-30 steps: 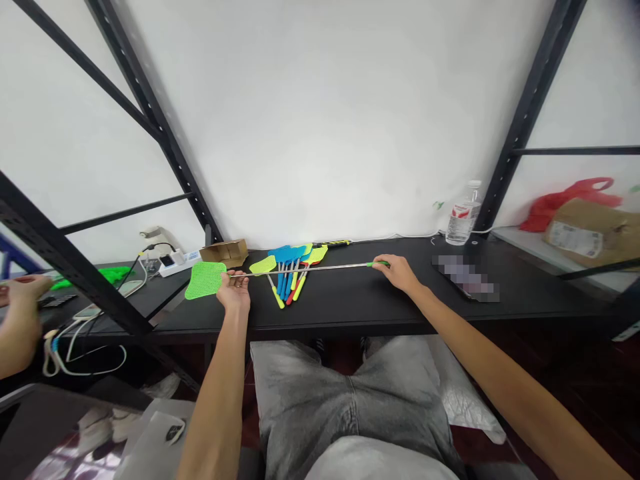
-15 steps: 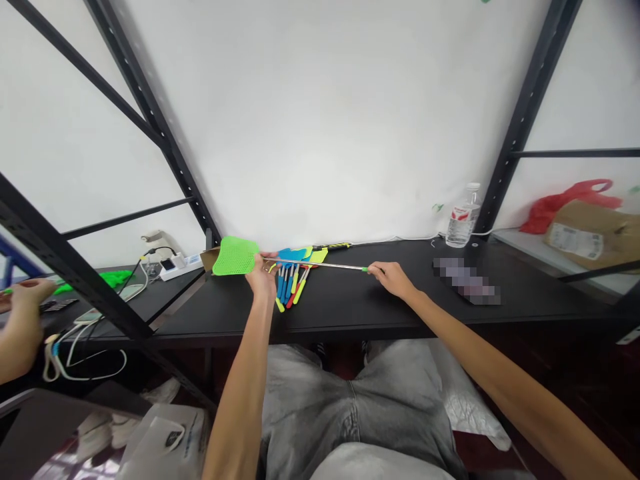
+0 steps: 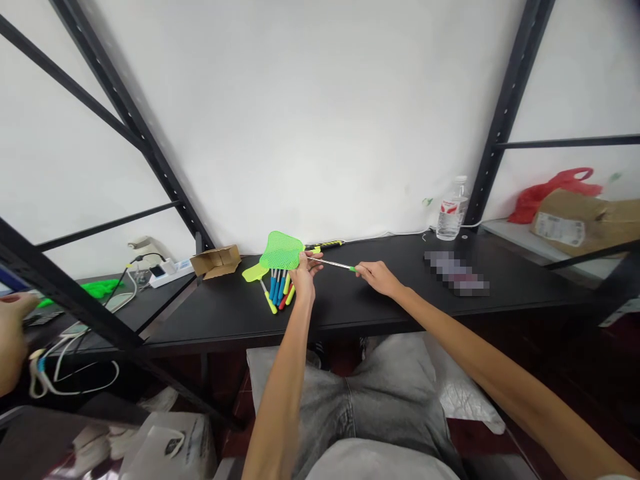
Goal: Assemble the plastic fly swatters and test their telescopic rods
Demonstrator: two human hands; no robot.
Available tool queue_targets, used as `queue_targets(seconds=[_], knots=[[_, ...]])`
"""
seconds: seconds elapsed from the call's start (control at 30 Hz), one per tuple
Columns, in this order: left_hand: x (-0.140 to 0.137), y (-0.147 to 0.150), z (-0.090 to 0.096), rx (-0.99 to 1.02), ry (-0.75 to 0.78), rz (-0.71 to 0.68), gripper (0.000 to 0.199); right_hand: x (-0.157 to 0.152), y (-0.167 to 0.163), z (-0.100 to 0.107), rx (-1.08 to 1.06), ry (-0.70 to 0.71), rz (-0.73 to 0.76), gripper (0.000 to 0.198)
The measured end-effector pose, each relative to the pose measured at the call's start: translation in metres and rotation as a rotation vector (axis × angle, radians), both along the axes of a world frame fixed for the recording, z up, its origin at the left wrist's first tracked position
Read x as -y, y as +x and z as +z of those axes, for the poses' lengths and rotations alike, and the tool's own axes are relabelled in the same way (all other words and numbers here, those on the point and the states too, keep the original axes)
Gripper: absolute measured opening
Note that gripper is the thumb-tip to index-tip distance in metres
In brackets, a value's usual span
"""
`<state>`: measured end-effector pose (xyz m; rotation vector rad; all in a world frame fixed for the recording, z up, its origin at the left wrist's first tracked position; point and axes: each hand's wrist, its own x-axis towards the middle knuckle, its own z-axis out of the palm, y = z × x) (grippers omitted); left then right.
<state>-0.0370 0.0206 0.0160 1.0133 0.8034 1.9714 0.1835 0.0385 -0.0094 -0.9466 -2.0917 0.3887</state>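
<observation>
A green fly swatter with a perforated head and a thin metal shaft is held level above the table. My left hand is closed round the shaft just beside the head, some fingers stretched to the right. My right hand grips the green handle end, its fist hiding most of it. Beneath the head lie several more fly swatters with blue, red and yellow handles, partly covered by the green head and my left hand. A yellow-green swatter sticks out at their left.
An open cardboard box stands left of the swatters on the black table. A water bottle and a blurred-out object are to the right. Another person's hand shows at the far left, beyond the metal frame.
My left hand has come closer to my right hand with the swatter's head, and the visible shaft is shorter. The cardboard box and the left-hand yellow-green swatter are now uncovered.
</observation>
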Motion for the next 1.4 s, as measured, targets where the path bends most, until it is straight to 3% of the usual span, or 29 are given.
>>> queue_targets(seconds=[0.3,0.43,0.57,0.77,0.87,0.97,1.1,1.17,1.27,1.4], knots=[[0.002,0.036,-0.019,-0.050,-0.062,-0.121,0.040,-0.004,-0.001,-0.004,0.009,0.035,0.015,0.044],[-0.002,0.034,-0.021,-0.081,-0.112,-0.161,0.043,-0.002,-0.001,-0.002,0.025,0.037,0.012,0.043],[-0.007,0.025,-0.023,-0.079,-0.145,-0.184,0.046,0.001,-0.003,0.000,0.053,0.032,-0.001,0.026],[-0.010,0.025,-0.028,-0.070,-0.168,-0.152,0.052,-0.002,-0.004,-0.001,0.097,0.069,-0.121,0.021],[-0.010,0.026,-0.029,-0.149,-0.211,-0.122,0.053,-0.008,0.000,-0.002,0.068,0.054,-0.263,0.023],[-0.006,0.025,-0.028,-0.315,-0.239,-0.012,0.045,-0.015,0.010,-0.003,0.046,-0.038,-0.527,0.026],[0.005,0.011,-0.019,-0.739,-0.143,0.300,0.028,-0.020,0.024,-0.003,0.065,-0.186,-0.774,0.028],[0.010,-0.005,-0.012,-1.020,-0.149,0.491,0.025,-0.020,0.026,-0.003,0.091,-0.223,-0.801,0.027],[0.014,-0.033,-0.004,-1.480,-0.326,0.724,0.024,-0.018,0.025,-0.002,0.133,-0.233,-0.802,0.027],[0.017,-0.060,0.000,-1.772,-0.525,0.754,0.024,-0.011,0.019,0.003,0.251,-0.268,-0.796,0.024]])
